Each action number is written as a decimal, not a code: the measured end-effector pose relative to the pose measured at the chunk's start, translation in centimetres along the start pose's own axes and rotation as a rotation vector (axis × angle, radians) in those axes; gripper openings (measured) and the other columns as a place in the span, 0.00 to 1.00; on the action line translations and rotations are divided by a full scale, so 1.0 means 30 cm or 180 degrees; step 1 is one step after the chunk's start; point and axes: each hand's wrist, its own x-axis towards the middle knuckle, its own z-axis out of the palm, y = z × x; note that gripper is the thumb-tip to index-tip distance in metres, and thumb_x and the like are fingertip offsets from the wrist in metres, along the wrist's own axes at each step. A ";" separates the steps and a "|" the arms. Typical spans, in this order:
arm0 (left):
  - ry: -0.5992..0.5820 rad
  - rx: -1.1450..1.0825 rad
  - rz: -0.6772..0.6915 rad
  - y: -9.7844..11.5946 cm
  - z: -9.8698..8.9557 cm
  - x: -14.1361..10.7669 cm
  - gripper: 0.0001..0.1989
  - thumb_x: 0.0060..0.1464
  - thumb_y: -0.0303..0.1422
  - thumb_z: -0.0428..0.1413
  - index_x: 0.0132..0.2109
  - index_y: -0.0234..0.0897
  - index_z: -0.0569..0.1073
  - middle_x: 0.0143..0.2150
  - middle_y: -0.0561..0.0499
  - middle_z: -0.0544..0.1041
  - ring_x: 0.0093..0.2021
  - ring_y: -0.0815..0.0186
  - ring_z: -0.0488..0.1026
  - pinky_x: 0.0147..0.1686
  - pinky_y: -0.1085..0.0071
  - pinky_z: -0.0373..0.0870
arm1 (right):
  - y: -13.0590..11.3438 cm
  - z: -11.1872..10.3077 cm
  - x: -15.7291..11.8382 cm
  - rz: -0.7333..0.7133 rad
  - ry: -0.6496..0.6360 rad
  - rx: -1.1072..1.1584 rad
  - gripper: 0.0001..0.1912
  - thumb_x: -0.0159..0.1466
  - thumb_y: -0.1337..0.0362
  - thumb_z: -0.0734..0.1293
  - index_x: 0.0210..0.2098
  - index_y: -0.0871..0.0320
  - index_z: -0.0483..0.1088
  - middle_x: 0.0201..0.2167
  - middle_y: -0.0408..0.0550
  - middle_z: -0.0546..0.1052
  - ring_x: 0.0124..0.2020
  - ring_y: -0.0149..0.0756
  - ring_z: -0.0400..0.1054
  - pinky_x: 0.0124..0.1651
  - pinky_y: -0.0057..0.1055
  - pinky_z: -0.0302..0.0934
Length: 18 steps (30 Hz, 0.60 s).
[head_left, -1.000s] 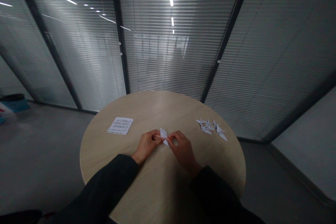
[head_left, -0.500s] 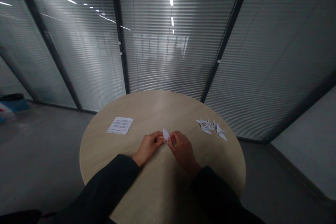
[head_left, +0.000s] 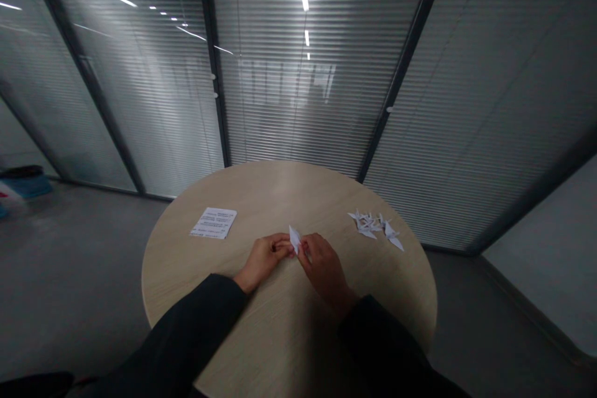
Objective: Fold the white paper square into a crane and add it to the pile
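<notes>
Between my two hands, over the middle of the round table [head_left: 280,186], is a small piece of folded white paper [head_left: 294,239] with a pointed top. My left hand [head_left: 267,257] pinches its left side between thumb and fingers. From the right, my right hand [head_left: 324,266] grips the same paper with thumb and forefinger. Fingertips cover the lower part of the folds. Several folded paper cranes [head_left: 366,224] lie in a loose cluster to the right of my hands, one of them slightly apart from the others.
A stack of white paper sheets with printed lines [head_left: 214,223] lies on the table's left side. Behind the table stands a glass partition with blinds [head_left: 298,130]. A blue bin with a black rim [head_left: 27,181] is on the floor at far left.
The folded paper has tilted slightly to the left, and my right fingers have drawn closer together on it. Nothing else has visibly moved.
</notes>
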 end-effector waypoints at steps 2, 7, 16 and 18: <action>0.0098 0.0102 0.0051 -0.006 -0.004 0.003 0.10 0.47 0.33 0.58 0.37 0.33 0.78 0.31 0.48 0.79 0.31 0.65 0.75 0.35 0.71 0.69 | -0.007 -0.004 0.002 0.0019 -0.0042 0.0122 0.07 0.67 0.69 0.57 0.34 0.55 0.64 0.30 0.49 0.70 0.33 0.39 0.66 0.38 0.35 0.63; 0.0439 0.0413 0.0168 -0.009 -0.015 0.002 0.09 0.46 0.30 0.57 0.35 0.32 0.78 0.28 0.49 0.79 0.28 0.67 0.73 0.31 0.73 0.68 | -0.021 -0.015 0.006 0.0164 -0.0133 0.0632 0.03 0.66 0.67 0.59 0.37 0.56 0.64 0.32 0.49 0.71 0.35 0.39 0.67 0.40 0.35 0.64; 0.0536 0.0186 0.0030 0.012 -0.010 -0.002 0.07 0.44 0.31 0.59 0.33 0.33 0.76 0.27 0.50 0.79 0.27 0.67 0.74 0.31 0.73 0.69 | -0.009 0.009 -0.006 0.0780 0.0047 0.1016 0.09 0.63 0.61 0.65 0.42 0.55 0.64 0.33 0.46 0.74 0.33 0.37 0.70 0.36 0.32 0.65; 0.0533 0.0073 -0.0001 0.008 -0.008 -0.001 0.07 0.44 0.31 0.60 0.32 0.32 0.75 0.26 0.50 0.78 0.27 0.68 0.74 0.31 0.73 0.69 | -0.005 0.010 -0.006 0.0705 0.0074 0.0956 0.05 0.64 0.63 0.63 0.40 0.55 0.65 0.32 0.46 0.73 0.32 0.37 0.70 0.36 0.32 0.65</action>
